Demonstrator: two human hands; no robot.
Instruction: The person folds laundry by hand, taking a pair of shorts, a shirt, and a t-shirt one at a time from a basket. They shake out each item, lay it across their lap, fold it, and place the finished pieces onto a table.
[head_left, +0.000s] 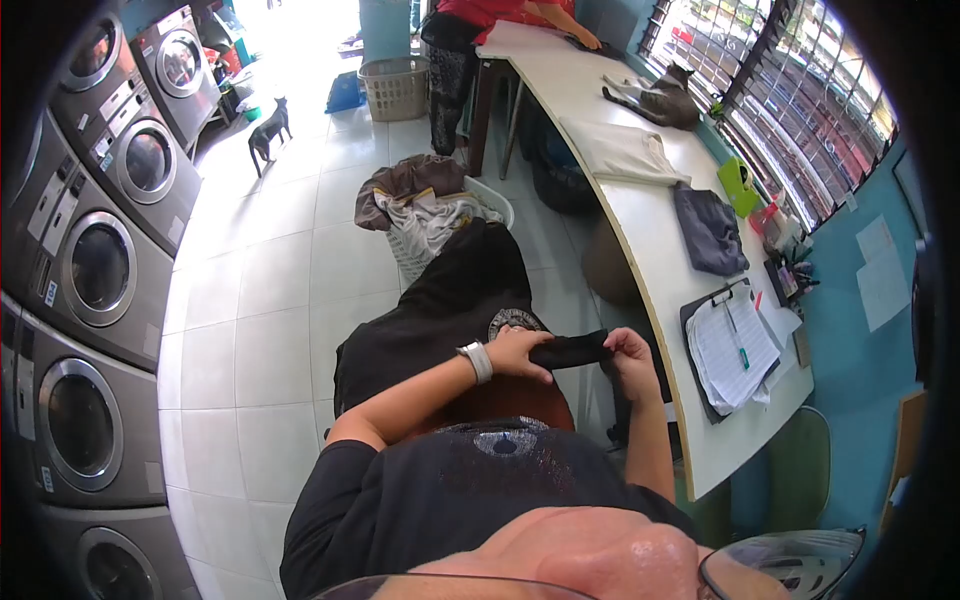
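Holding a black cloth tight

Gripping the ends of a black cloth in the middle of the frame, the left hand and right hand are curling their fingers shut on it, likely stretching it flat beside the table.

Black garment: dark fabric with round printed emblem, draped over lap, one edge rolled, raised.
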